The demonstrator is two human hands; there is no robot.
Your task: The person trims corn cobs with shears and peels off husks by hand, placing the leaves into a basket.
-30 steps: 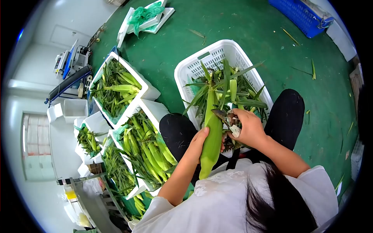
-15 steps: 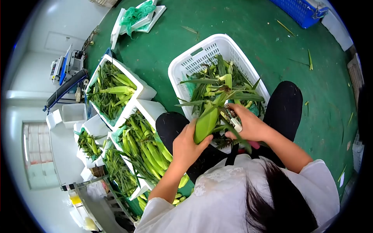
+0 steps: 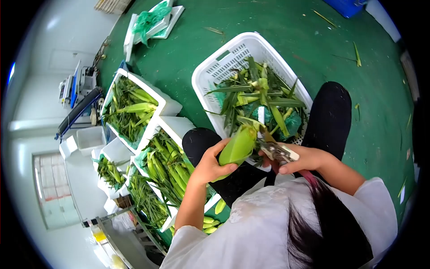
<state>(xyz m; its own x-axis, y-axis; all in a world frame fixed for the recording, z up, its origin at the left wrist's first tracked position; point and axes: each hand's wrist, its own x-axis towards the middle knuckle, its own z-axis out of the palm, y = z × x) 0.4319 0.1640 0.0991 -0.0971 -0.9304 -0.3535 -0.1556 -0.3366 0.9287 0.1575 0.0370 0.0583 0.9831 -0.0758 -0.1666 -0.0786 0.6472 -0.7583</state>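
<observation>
Wrapped round a green ear of corn in its husk [image 3: 236, 150], my left hand [image 3: 214, 162] holds it over my lap, its end tilted up toward the basket. My right hand [image 3: 298, 158] grips pruning shears [image 3: 278, 151], whose blades are beside the corn's upper end. Beyond both hands is a white plastic basket [image 3: 207, 69] between my knees, holding cut husk leaves [image 3: 242, 94] and some green netting [image 3: 292, 123].
On the left are white foam boxes [image 3: 172, 107] of corn [image 3: 163, 168] and leaves. Trimmed ears [image 3: 209, 225] lie on the floor below them. Foam lids with green net [image 3: 145, 24] lie at the upper left. A blue crate [image 3: 346, 6] is at the top right.
The long leafy top seen on the ear earlier is gone from it, and leaves lie in the basket. The ear has turned in my left hand; the shears are now beside its upper end.
</observation>
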